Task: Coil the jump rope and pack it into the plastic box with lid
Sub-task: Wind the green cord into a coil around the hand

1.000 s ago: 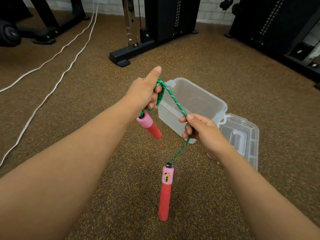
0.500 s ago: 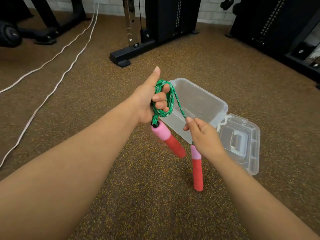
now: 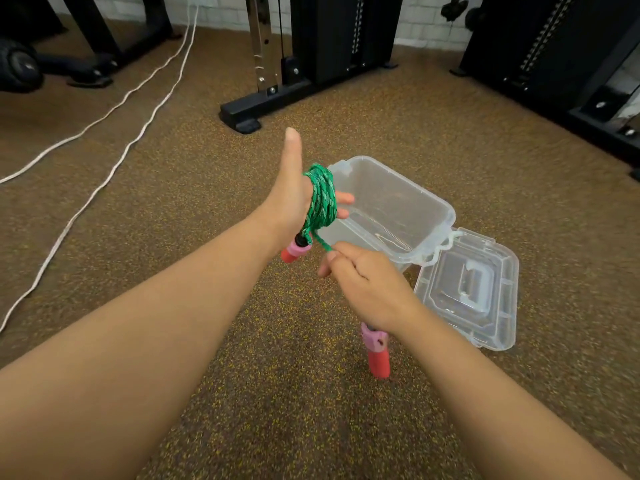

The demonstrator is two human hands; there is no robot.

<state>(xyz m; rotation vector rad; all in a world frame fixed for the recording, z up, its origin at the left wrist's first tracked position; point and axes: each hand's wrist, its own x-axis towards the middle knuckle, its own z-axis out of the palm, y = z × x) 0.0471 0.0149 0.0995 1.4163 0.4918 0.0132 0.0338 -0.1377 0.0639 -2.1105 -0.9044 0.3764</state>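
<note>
- Two bare forearms reach in from the bottom edge over a brown speckled floor, the nearest thing in view.
- The right hand is closed, back toward the camera, pinching a short straight run of the green jump rope between thumb and fingers.
- Below that hand hangs one handle, pink at the collar and red below; its top is hidden behind the wrist, and I cannot tell whether its tip touches the floor.
- The left hand stands a little farther off, thumb pointing straight up, fingers stretched sideways to the right.
- Most of the rope is wound in several tight turns around those fingers, with two fingertips poking out past the coil.
- The second handle hangs just under the left palm, pink collar and a bit of red showing, the rest hidden by the forearm.
- Behind both hands sits the clear plastic box on the floor, open, with nothing visible inside.
- Its lid lies flat to the right of it, joined along the box's right edge.
- Farther left, two white cables trail across the floor.
- At the back stand black gym machines and a pale brick wall.
</note>
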